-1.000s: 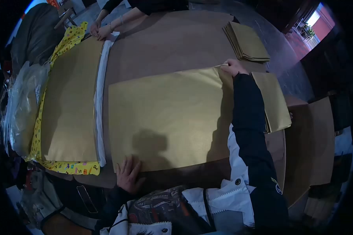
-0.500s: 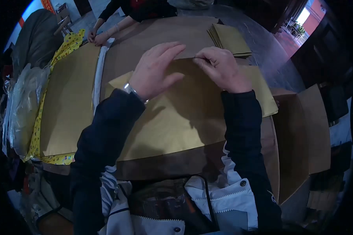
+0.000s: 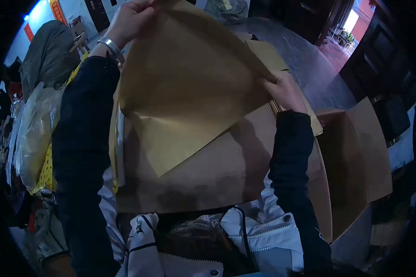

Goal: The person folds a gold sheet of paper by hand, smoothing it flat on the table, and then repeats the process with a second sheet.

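A large sheet of brown kraft paper point(image 3: 194, 69) is lifted in front of me, bent, with its near corner hanging down over the brown work surface point(image 3: 198, 189). My left hand point(image 3: 130, 21) is high at the upper left, fingers closed on the sheet's far edge. Lower and to the right, my right hand point(image 3: 286, 92) pinches the right edge of the same sheet. Just beyond that hand lies a stack of kraft paper point(image 3: 267, 54), partly covered by the raised sheet. The far part of the work surface is hidden behind the sheet.
An open cardboard box point(image 3: 346, 171) stands against the right side of the work surface. On the left are a clear plastic bag point(image 3: 32, 134), yellow patterned material point(image 3: 45, 173) and a dark covered heap point(image 3: 48, 51). A doorway point(image 3: 346, 37) shows at the far right.
The kraft sheet, lying flat before, is now raised and turned. My left hand has moved up and left and closed on it; my right hand has moved slightly right and down.
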Demonstrator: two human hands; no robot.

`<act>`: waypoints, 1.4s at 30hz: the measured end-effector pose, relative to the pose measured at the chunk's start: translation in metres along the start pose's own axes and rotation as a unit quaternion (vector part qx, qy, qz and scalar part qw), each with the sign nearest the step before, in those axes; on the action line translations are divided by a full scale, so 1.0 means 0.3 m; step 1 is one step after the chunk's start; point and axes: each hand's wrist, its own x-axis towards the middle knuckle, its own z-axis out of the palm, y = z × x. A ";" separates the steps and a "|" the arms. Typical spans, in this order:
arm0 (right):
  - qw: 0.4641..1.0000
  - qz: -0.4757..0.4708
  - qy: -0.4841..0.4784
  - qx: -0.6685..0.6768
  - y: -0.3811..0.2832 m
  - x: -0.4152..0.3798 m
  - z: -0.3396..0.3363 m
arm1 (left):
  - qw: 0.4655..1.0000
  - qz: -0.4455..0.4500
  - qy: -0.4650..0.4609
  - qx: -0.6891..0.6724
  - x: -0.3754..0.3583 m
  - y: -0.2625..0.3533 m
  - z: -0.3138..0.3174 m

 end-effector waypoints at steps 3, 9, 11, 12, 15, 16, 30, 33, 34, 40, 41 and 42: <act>0.984 -0.098 0.138 -0.049 -0.102 0.097 -0.111 | 0.989 0.032 0.141 -0.013 0.082 0.046 -0.166; 0.857 -0.356 0.337 -0.162 -0.349 -0.050 -0.274 | 0.952 0.127 0.258 -0.104 -0.173 0.258 -0.389; 0.846 -0.388 0.331 -0.153 -0.347 -0.182 -0.279 | 0.955 0.105 0.244 -0.134 -0.376 0.294 -0.370; 0.833 -0.424 0.325 -0.143 -0.337 -0.254 -0.273 | 0.958 0.085 0.230 -0.152 -0.486 0.303 -0.348; 0.881 -0.403 0.218 -0.116 -0.298 -0.475 -0.230 | 0.986 0.050 0.063 -0.148 -0.854 0.241 -0.313; 0.899 -0.383 0.184 -0.109 -0.274 -0.527 -0.197 | 0.990 -0.004 0.057 -0.130 -0.972 0.243 -0.277; 0.970 -0.201 -0.119 -0.072 0.028 -0.903 0.076 | 0.976 -0.143 -0.148 0.068 -1.583 0.304 0.153; 0.970 -0.200 -0.128 -0.048 0.050 -0.911 0.063 | 0.960 -0.137 -0.199 0.142 -1.592 0.280 0.192; 0.974 -0.177 -0.135 -0.036 0.049 -0.914 0.059 | 0.954 -0.128 -0.215 0.166 -1.603 0.263 0.202; 0.972 -0.210 -0.094 -0.042 0.018 -0.853 0.008 | 0.950 -0.057 -0.229 0.204 -1.588 0.231 0.213; 0.969 -0.223 -0.085 -0.063 -0.014 -0.829 -0.013 | 0.950 -0.058 -0.229 0.205 -1.578 0.220 0.210; 0.965 -0.236 -0.076 -0.085 -0.035 -0.806 -0.030 | 0.968 -0.058 -0.191 0.153 -1.564 0.207 0.206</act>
